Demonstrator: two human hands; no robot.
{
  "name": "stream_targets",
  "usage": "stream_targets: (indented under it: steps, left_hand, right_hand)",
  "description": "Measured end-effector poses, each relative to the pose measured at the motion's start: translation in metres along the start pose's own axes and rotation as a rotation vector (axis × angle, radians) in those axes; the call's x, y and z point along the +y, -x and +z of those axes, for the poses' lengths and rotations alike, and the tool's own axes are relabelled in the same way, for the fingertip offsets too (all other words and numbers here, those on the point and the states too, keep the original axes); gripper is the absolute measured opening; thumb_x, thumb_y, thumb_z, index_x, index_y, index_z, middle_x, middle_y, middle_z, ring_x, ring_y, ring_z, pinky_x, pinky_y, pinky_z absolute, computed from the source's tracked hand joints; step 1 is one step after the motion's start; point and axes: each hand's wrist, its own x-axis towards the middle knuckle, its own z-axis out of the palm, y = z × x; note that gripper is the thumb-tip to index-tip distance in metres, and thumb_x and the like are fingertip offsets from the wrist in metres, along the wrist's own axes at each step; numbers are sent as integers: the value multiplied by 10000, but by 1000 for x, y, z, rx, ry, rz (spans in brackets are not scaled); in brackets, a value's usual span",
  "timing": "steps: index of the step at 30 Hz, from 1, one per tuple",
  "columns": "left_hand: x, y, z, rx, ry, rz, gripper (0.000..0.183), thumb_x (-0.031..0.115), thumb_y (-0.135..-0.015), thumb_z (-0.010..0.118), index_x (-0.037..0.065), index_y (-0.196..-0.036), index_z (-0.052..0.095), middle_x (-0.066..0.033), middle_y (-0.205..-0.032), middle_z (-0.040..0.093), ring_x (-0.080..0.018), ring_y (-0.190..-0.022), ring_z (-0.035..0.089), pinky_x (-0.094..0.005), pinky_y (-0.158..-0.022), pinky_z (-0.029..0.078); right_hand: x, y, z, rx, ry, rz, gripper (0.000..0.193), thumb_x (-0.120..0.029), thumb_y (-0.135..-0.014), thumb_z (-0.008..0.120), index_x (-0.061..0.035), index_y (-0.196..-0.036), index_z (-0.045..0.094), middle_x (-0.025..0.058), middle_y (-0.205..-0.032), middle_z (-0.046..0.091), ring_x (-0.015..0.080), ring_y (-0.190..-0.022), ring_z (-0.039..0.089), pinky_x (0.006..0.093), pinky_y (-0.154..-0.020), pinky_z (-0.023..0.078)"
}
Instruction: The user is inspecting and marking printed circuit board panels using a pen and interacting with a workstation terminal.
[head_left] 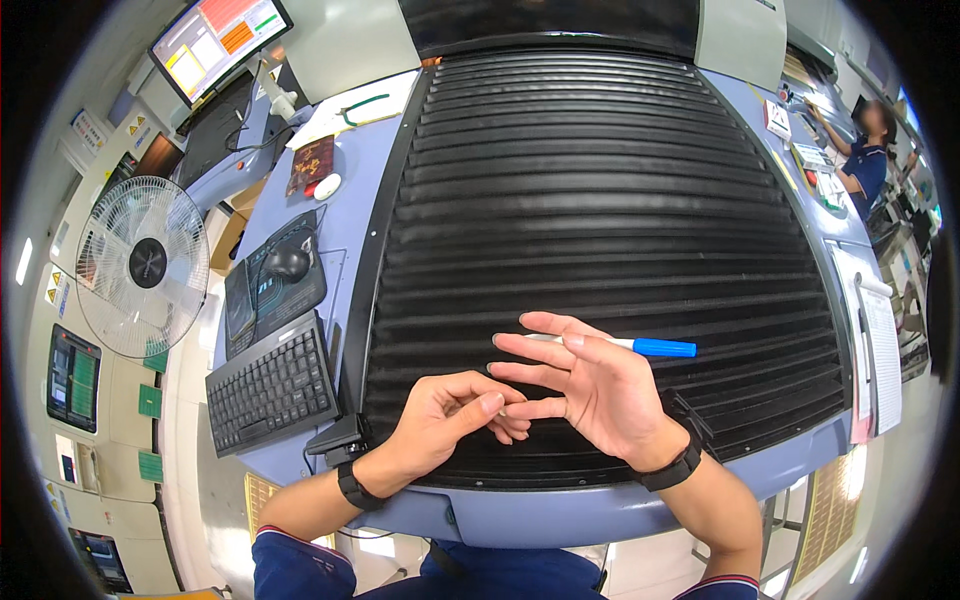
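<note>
Black ribbed bed (600, 210) spans the blue bench (560, 515), and I'm watching the action at its near end!

Left hand (435, 420) pinching the right little finger (540, 408) at its tip; right hand (615, 400) palm to my camera, other fingers fanned, blue-capped marker (665, 348) passing behind its thumb: gripped or not, I can't tell from here. Off to the left, a black keyboard (275, 385), then the mouse (287, 263) on its dark mat (300, 292); farther back, a lit monitor (225, 40) at far left, a co-worker in navy (868, 170) at far right.
</note>
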Motion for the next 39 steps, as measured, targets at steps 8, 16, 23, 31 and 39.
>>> stream_targets:
  steps: [8, 16, 23, 31, 39]
  left_hand:
    - [0, 0, -3, -53, 48, -15, 276, 181, -1020, 560, -62, -1111, 657, -181, -958, 718, -243, -866, 718, -339, -770, 584]
    - [-3, 1, -3, -46, 94, -23, 248, 134, -1019, 545, -57, -1152, 630, -189, -975, 716, -258, -883, 720, -346, -773, 582]
    - [-2, 2, 1, -31, 88, 3, 250, 172, -1027, 546, -37, -1149, 613, -196, -948, 712, -275, -858, 722, -366, -758, 586]
    - [-5, 2, 1, -24, 57, 21, 275, 214, -1045, 528, -34, -1129, 612, -183, -943, 713, -250, -838, 720, -352, -748, 586]
    - [-5, 2, 0, -30, 49, 40, 259, 193, -1039, 536, -40, -1121, 615, -183, -943, 713, -255, -847, 721, -348, -753, 587]
  right_hand:
    - [-2, 1, 0, -39, -34, 21, 542, -273, -968, 571, 20, -1394, 408, 299, -1399, 472, 418, -1283, 522, 534, -978, 537]
    - [-1, 2, -1, -29, -36, 22, 510, -261, -985, 551, 18, -1389, 412, 292, -1391, 486, 408, -1274, 533, 524, -987, 532]
    - [-3, 2, 0, -32, -57, 25, 509, -247, -983, 548, 24, -1390, 405, 297, -1390, 482, 411, -1272, 534, 522, -990, 531]
    - [-2, 2, 0, -39, -53, 28, 500, -233, -980, 550, 24, -1385, 409, 297, -1395, 477, 414, -1272, 533, 525, -991, 529]
    - [-2, 2, 0, -33, -50, 15, 492, -215, -975, 557, 30, -1379, 421, 292, -1377, 496, 404, -1257, 548, 510, -976, 545]
